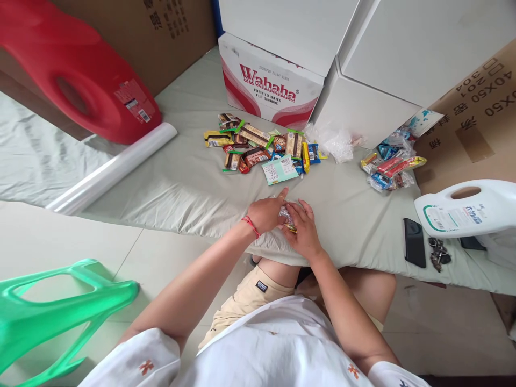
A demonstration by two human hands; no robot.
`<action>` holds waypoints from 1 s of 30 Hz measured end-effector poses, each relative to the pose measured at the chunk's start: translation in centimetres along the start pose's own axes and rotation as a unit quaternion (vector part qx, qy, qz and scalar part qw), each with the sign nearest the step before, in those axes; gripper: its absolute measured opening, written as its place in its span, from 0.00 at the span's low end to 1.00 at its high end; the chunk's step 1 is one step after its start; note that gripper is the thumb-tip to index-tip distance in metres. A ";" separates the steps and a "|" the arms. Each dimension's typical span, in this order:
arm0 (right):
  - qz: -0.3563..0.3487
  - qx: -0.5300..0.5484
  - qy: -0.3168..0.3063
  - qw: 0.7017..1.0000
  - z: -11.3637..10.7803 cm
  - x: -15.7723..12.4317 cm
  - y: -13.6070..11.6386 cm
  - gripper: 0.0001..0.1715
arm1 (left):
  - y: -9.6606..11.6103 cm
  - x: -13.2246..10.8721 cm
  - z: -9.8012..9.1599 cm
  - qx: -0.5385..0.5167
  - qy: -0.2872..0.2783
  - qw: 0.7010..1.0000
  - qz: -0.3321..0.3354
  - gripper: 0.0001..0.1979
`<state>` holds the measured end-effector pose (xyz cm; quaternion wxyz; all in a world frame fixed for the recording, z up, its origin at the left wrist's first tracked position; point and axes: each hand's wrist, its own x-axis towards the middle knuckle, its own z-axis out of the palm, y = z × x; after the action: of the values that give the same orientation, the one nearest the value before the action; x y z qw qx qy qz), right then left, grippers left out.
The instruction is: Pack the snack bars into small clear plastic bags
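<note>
My left hand (266, 212) and my right hand (303, 231) meet over a small clear plastic bag (285, 214) at the near edge of a grey-green sheet (185, 188). Both hands press on the bag, fingers curled round it. Something small with a yellow wrapper (291, 228) shows under my right fingers. A red string circles my left wrist. Beyond the hands lies a pile of wrapped snacks (262, 148). A second, smaller heap of snacks in clear bags (389, 166) lies to the right.
A Wahaha water box (270, 80) and white boxes (387, 59) stand at the back. A red jug (76, 70) and a film roll (113, 166) lie left, a green stool (52, 306) near left. A white jug (467, 207), black phone (414, 242) and keys (438, 252) lie right.
</note>
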<state>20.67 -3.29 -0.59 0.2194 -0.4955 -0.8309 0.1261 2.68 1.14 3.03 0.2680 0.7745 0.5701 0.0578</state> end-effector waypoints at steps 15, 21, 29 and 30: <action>0.007 -0.091 -0.056 0.994 0.5 -1.6 -0.4 0.38 | -1.7 -2.6 0.8 -0.059 0.208 0.975 0.051 0.19; 0.012 -0.069 -0.037 0.997 0.4 -1.6 -0.5 0.38 | -3.3 -1.3 2.6 -0.053 0.110 0.986 0.116 0.21; 0.029 -0.075 -0.024 0.996 0.7 -1.7 -0.4 0.46 | -1.9 0.0 1.7 -0.002 0.035 0.994 0.099 0.23; 0.022 -0.076 -0.023 0.997 0.7 -1.7 -0.2 0.46 | -1.8 0.2 1.8 0.000 0.029 0.995 0.099 0.23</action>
<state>20.86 -4.91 -1.50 0.1596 -0.5255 -0.8320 0.0787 1.98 1.08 0.59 0.2439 0.8251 0.4984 0.1066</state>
